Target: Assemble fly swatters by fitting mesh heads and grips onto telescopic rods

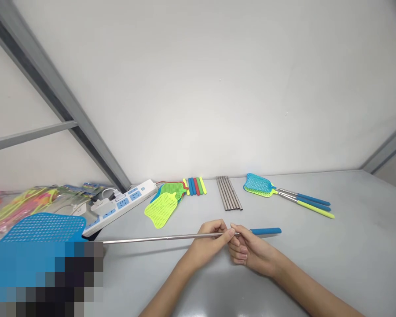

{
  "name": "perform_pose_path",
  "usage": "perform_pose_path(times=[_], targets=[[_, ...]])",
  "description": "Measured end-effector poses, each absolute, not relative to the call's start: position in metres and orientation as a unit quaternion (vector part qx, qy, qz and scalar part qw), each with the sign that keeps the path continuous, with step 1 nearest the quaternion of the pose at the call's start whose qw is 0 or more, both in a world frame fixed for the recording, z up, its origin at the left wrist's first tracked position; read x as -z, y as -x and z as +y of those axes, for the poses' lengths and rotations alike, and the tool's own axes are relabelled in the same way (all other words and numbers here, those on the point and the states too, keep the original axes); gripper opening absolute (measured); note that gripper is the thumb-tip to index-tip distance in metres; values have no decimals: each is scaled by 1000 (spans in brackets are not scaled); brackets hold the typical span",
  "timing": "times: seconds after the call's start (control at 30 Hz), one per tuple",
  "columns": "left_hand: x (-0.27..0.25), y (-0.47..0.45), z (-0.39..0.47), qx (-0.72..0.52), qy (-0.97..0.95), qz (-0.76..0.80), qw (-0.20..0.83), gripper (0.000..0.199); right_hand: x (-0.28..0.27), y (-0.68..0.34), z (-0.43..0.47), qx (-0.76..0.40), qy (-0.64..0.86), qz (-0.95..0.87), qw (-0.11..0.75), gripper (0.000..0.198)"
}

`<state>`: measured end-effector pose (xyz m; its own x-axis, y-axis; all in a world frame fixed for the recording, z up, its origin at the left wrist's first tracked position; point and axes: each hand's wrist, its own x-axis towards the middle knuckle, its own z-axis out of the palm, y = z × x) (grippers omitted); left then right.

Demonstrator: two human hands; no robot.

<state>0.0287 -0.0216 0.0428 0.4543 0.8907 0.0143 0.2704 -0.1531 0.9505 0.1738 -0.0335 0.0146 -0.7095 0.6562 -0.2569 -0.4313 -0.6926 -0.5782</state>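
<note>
Both hands pinch the extended fly swatter (145, 239) rod mid-frame, left hand (208, 241) beside right hand (247, 250), its axis running left-right

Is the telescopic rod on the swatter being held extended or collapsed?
Extended: the rod runs long from blue head to blue grip, stepped sections visible, both hands pinching it.

On my desk (350, 264), far side: a white power strip (122, 204) left, loose swatter heads (163, 207), coloured grips (194, 186), steel rods (229, 193), finished swatters (284, 193) right.
</note>
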Motion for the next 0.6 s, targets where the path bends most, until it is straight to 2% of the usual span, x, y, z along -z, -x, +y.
perform_pose_path(times=[0.6], targets=[[-42, -30, -25, -279, -685, 434, 515, 40, -16, -169, -39, -891, 238, -241, 303, 40]])
